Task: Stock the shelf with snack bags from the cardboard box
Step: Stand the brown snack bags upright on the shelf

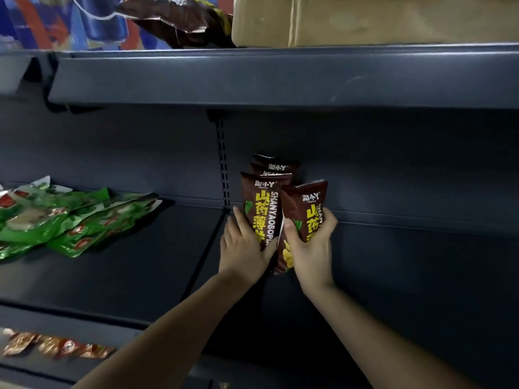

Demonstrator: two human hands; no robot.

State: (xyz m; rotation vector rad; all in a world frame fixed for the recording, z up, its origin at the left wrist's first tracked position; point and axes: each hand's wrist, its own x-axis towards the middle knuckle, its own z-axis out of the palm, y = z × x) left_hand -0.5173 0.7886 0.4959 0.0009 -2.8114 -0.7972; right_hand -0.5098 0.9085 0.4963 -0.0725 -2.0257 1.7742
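Nearest us, small red-and-orange packets [56, 346] lie on the lower shelf [84, 366] at the left. Above them, our two bare forearms reach in over the front lip of the dark grey metal shelf [407, 262].

Our left hand [244, 244] holds the front of a row of upright brown snack bags [262, 197]. Its fingers run up the bag's left edge and its thumb crosses the lower face. Our right hand [310, 248] grips a single brown foil bag with yellow lettering [304, 209] round its middle, thumb on the front and fingers wrapped over the right edge. This bag tilts a little to the left and touches the front bag of the row. We cannot tell whether its bottom rests on the board.

Bare board stretches to the right of the bags. To the left a seam [205, 248] divides the boards, and flat green plastic packets [56, 220] lie well apart beyond it.

Behind the row stand a slotted upright [223, 164] and the grey back panel [393, 164]. The upper shelf [280, 80] hangs well above the bag tops. It carries a tan cardboard box [365, 21] at the right, with a brown bag lying flat [174, 18] just beside it.
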